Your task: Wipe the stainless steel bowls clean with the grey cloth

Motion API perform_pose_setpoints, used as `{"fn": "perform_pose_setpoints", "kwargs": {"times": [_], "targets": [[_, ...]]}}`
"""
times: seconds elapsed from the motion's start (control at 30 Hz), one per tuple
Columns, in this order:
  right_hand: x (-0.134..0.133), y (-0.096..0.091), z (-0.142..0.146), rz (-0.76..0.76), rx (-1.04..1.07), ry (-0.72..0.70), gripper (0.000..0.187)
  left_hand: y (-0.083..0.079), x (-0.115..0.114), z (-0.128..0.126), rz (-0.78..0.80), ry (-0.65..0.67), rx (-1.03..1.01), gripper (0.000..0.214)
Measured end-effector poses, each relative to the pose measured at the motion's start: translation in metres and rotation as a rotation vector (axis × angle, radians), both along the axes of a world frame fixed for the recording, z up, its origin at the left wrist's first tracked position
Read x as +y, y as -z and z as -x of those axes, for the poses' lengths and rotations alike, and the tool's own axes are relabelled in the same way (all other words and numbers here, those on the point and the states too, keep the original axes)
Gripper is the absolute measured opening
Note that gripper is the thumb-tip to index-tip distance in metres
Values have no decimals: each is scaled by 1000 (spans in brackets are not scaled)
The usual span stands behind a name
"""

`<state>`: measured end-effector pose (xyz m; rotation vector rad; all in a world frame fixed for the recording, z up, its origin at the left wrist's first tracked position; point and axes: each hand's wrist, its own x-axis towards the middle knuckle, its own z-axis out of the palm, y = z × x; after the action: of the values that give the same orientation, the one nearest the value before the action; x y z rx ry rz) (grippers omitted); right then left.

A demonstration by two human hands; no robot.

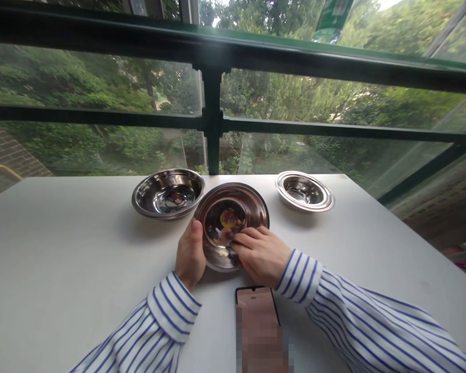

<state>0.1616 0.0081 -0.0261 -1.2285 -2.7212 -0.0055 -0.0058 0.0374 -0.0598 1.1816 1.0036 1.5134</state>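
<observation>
Middle metal bowl (253, 207): round, shiny, tilted; yellow-red sticker (229, 218) on base.

We hold our left hand (190, 256) at seven o'clock, palm turned inward, its thumb (196, 231) upright toward twelve and the other fingers mostly hidden. Our right hand (262, 254) sits at five o'clock, back upward, fingers bent and pointing toward ten. Our left forearm (140, 331) enters from about seven, our right forearm (365, 313) from four, both in blue-striped white sleeves, converging before us.
</observation>
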Motion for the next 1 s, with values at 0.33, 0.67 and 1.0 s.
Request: {"fn": "perform_pose_setpoints", "kwargs": {"times": [0.33, 0.67, 1.0], "targets": [[-14, 8, 18, 42, 302, -94, 39, 5, 2, 4, 62, 24, -51, 52], [-18, 0, 1, 5, 106, -91, 38, -7, 5, 3, 101, 105, -199, 54], [-13, 18, 12, -154, 231, -120, 34, -9, 1, 2, 4, 142, -207, 55]]}}
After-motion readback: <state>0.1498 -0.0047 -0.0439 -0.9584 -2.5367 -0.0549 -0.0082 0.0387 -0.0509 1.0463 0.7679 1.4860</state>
